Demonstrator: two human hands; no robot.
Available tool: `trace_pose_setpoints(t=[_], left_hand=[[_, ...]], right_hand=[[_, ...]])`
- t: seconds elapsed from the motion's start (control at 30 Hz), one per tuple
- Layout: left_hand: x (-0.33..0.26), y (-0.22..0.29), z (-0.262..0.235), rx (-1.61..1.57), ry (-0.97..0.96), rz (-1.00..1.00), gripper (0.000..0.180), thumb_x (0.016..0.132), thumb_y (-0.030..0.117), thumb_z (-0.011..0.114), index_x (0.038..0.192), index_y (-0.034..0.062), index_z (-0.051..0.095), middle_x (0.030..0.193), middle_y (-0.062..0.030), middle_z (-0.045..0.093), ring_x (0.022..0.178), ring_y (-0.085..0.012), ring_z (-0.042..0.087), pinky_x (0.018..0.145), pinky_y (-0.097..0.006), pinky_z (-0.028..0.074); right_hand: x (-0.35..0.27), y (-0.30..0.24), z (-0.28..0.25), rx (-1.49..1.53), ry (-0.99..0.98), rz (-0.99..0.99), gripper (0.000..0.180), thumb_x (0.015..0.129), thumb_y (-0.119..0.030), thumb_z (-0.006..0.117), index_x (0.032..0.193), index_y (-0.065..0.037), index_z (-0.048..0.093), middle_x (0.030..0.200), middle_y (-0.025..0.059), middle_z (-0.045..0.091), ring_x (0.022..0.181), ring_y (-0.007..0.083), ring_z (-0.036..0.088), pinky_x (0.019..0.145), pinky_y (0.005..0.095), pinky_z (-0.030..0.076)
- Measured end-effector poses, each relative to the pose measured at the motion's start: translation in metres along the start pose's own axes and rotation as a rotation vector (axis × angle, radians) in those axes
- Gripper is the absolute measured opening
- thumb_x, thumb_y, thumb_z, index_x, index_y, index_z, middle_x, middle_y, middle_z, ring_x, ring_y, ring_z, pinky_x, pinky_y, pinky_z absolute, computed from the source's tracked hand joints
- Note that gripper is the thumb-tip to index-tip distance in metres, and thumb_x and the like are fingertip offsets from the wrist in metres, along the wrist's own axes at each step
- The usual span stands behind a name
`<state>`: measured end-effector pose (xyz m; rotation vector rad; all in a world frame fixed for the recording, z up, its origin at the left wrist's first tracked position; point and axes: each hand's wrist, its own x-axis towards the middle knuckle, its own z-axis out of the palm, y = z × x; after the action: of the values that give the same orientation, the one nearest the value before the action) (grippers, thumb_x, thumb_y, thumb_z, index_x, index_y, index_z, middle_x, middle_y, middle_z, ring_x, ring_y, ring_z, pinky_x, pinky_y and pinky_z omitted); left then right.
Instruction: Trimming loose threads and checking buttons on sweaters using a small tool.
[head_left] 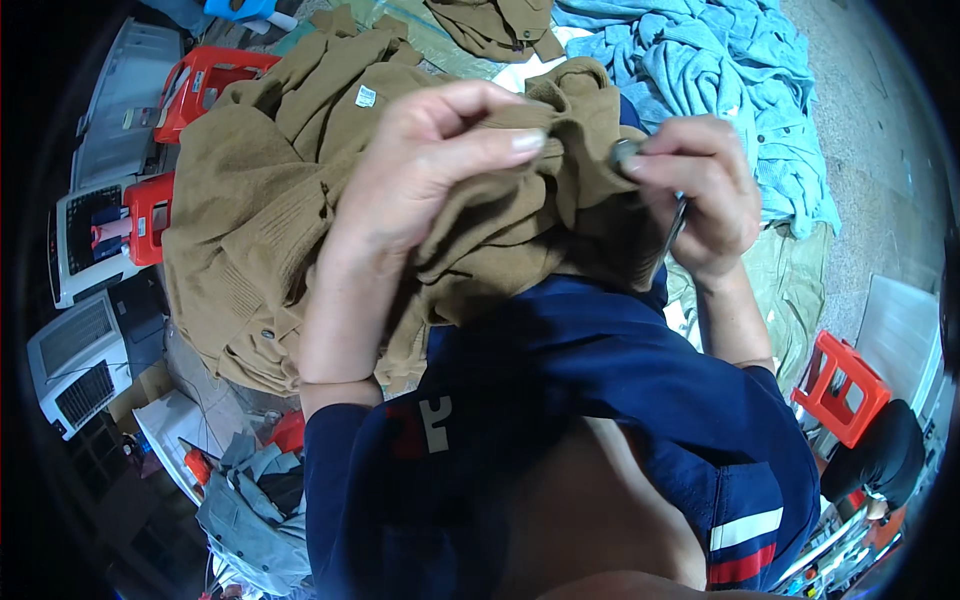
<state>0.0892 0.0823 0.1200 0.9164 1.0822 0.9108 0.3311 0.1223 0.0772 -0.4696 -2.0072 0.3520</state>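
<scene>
Lying bunched between the two hands, the brown knit [490, 240] spreads from the person's lap out to the left in loose folds. The left hand [420, 165] has thumb and forefinger drawn close in a narrow pinch on a raised fold, the other fingers curled behind; whether the tips meet through the cloth cannot be told. The right hand [708, 190] grips a small grey disc [625, 156] between thumb and forefinger, right at the knit's edge, though blur hides what it is. A thin metal tool [676, 228] shows under that palm, its long axis slanting down and left toward the lap. Between the hands the held part of the knit stands up, its top pointing away from the body; crumpling hides its overall long axis. Beyond lie blue knits [730, 70] at the far right and a pale green sheet [795, 285] below them. Red stools [847, 388] stand at both sides.
</scene>
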Motion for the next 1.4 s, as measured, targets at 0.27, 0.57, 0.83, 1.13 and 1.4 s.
trace_pose_setpoints(t=[0.27,0.57,0.83,1.13,1.4], left_hand=[[-0.007,-0.024,0.014,0.088,0.061,0.268,0.025,0.088,0.011,0.073,0.107,-0.0031,0.065,0.097,-0.0022,0.065,0.089,-0.0067,0.06,0.079,-0.021,0.05],[-0.005,-0.025,0.001,0.762,-0.006,0.658,0.027,0.076,0.011,0.079,0.097,0.0025,0.064,0.087,-0.0057,0.064,0.078,-0.0183,0.064,0.068,-0.029,0.051],[-0.006,-0.033,0.002,0.881,0.037,0.794,0.024,0.074,0.004,0.078,0.092,0.0005,0.062,0.09,-0.0111,0.066,0.075,-0.0221,0.065,0.063,-0.028,0.051],[-0.004,-0.035,0.001,0.949,-0.005,0.866,0.024,0.072,0.004,0.08,0.089,0.0016,0.063,0.092,-0.0112,0.067,0.073,-0.0213,0.066,0.061,-0.028,0.052],[-0.001,-0.046,0.003,1.021,0.073,1.035,0.025,0.072,-0.001,0.077,0.089,0.0015,0.058,0.089,-0.0134,0.065,0.074,-0.0251,0.065,0.064,-0.031,0.052]], right_hand=[[-0.002,-0.007,0.044,0.016,0.12,-0.044,0.022,0.065,0.003,0.074,0.083,-0.005,0.064,0.084,0.0066,0.063,0.07,0.0202,0.062,0.055,0.0291,0.049],[0.0,-0.009,0.053,0.595,-0.068,0.479,0.032,0.078,0.001,0.072,0.107,-0.004,0.06,0.11,0.0087,0.06,0.081,0.0133,0.061,0.065,0.0243,0.051],[-0.007,0.004,0.052,0.476,-0.209,0.515,0.026,0.075,-0.006,0.081,0.089,-0.004,0.058,0.079,0.0004,0.058,0.066,0.0079,0.056,0.057,0.0224,0.046],[-0.015,0.006,0.054,0.696,-0.219,0.552,0.03,0.076,-0.01,0.081,0.089,-0.007,0.054,0.077,-0.0039,0.05,0.061,0.0042,0.044,0.052,0.0232,0.034],[-0.02,0.0,0.065,0.626,-0.047,0.543,0.029,0.074,-0.006,0.081,0.084,-0.006,0.054,0.074,-0.0042,0.051,0.058,0.0042,0.045,0.05,0.0226,0.035]])
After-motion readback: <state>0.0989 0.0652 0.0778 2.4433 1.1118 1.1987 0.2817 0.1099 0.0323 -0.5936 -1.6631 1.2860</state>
